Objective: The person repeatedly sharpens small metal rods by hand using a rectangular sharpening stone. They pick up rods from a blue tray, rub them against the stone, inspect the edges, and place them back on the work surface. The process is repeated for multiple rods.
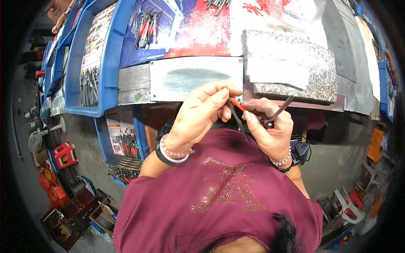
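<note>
**Small red-and-black tool found in hand: light, stiff, pinched at two places**

Nearest the wearer, centre of the frame, a small red-and-black tool (pixel 238 105) is suspended between both hands, just in front of the maroon shirt (pixel 230 173). The left hand (pixel 198 114) pinches its upper dark end between thumb and forefinger. The right hand (pixel 271 126) grips near the red part with thumb and fingers; its remaining fingers are curled about a dark rod (pixel 282 109) pointing to the upper right. The exact contact under the right fingertips cannot be determined.

Handling assessment: the tool appears light and slender. The dark limbs look like stiff metal, probably smooth and apt to slip or turn if pinched loosely. The red part looks like a coating, likely offering better grip but open to scratching. Recommended hold: thumb and forefinger on the red part, with the thin lower ends kept free of load, as they may bend.

Beyond the hands, upper centre, lies a white plate (pixel 158 80) with a dark smudge; to its right, a speckled stone block (pixel 322 92). Upper left: a blue bin (pixel 112 63) holding slim dark tools (pixel 89 86). Farther, near the top edge, similar red-and-black tools (pixel 147 27) lie in a loose pile.
</note>
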A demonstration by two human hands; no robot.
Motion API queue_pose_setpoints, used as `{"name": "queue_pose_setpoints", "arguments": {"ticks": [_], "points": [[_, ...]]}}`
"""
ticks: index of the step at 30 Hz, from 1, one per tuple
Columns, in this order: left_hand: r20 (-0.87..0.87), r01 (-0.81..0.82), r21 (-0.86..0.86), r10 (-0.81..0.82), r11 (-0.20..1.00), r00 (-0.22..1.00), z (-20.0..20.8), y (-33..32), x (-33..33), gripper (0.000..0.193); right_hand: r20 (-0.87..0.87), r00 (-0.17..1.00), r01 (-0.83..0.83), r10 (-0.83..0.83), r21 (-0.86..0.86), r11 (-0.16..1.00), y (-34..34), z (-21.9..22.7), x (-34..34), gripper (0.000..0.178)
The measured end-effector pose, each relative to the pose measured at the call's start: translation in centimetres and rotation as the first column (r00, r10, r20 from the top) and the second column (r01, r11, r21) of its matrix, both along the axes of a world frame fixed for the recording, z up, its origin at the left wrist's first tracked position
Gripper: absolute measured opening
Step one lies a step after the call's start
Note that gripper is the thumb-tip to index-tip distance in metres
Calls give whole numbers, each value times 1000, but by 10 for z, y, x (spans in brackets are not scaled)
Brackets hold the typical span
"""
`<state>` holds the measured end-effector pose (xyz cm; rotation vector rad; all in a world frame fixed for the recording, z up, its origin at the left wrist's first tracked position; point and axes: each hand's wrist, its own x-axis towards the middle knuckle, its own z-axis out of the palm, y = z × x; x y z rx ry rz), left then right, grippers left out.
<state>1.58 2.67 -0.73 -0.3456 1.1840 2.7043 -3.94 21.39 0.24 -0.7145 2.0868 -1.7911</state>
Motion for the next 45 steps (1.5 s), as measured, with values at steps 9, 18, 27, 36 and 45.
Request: {"name": "queue_pose_setpoints", "arguments": {"ticks": [9, 18, 27, 36, 45], "points": [[-27, 11, -265, -19, 964, 999, 2, 4, 0, 23, -2, 1000, 13, -13, 5, 1000, -1, -1, -3, 13], [129, 72, 122, -87, 990, 988, -2, 2, 1, 19, 306, 951, 34, 42, -240, 970, -3, -5, -2, 31], [124, 115, 166, -136, 979, 983, -11, 26, 1, 20, 282, 959, 105, -10, -327, 939, 6, -24, -6, 17], [-196, 126, -600, -298, 790, 934, -1, 26, -5, 23, 310, 948, 99, 68, -492, 865, 37, -14, -25, 16], [-312, -23, -592, -203, 806, 928, 10, 12, -23, 22, 296, 953, 174, -58, -383, 907, 35, -1, -15, 26]]}}
